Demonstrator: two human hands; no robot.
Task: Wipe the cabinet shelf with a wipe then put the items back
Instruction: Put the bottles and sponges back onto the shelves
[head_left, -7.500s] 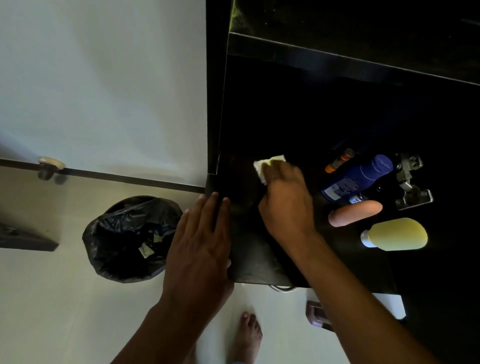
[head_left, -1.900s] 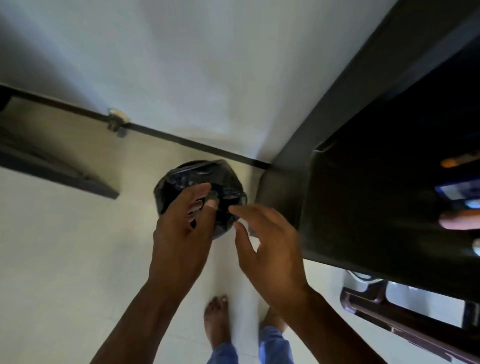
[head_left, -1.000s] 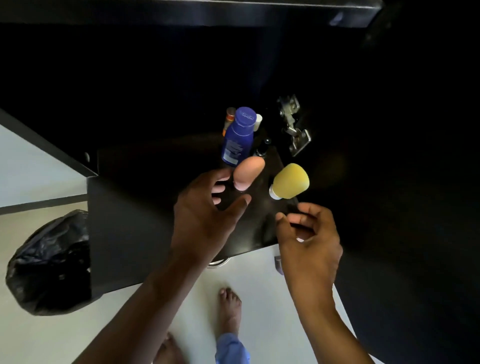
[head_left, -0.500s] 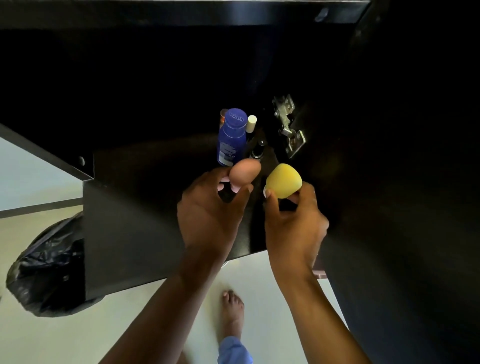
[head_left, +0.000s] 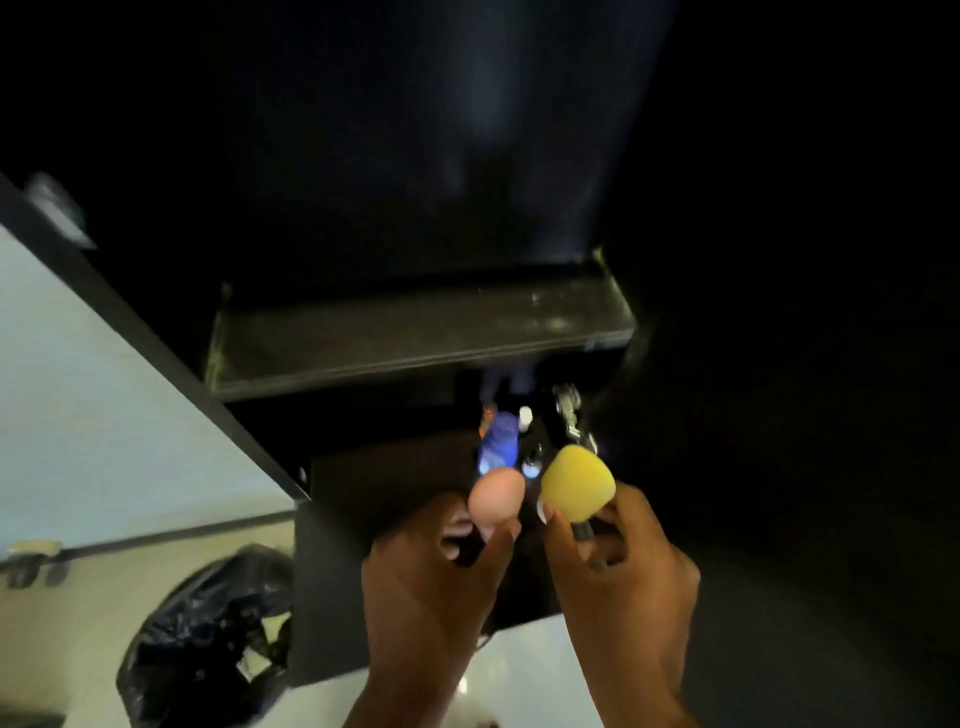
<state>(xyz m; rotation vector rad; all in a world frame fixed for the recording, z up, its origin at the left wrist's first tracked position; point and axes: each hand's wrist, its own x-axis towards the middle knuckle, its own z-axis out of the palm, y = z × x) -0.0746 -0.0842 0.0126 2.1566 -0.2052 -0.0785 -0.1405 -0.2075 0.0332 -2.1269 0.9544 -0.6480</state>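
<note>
Currently —
left hand: gripping pink bottle
right hand: gripping yellow bottle
blue bottle: standing at 12 o'clock of pink bottle, on lower shelf

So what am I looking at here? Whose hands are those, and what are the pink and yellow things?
There is no machine here, just a person. The picture comes from a camera worn on their head, looking down, so you see their two bare hands from above.

The left hand holds a pink, rounded bottle. The right hand holds a yellow, rounded bottle. Both bottles are lifted in front of a dark cabinet.

Behind them, on the dark lower shelf, stands a blue bottle with a blue cap, with a few small tubes beside it that are too blurry to name. Above is another dark shelf with nothing on it. A shiny metal door hinge sits to the right.

Down on the pale floor is a bin lined with a black plastic bag.
</note>
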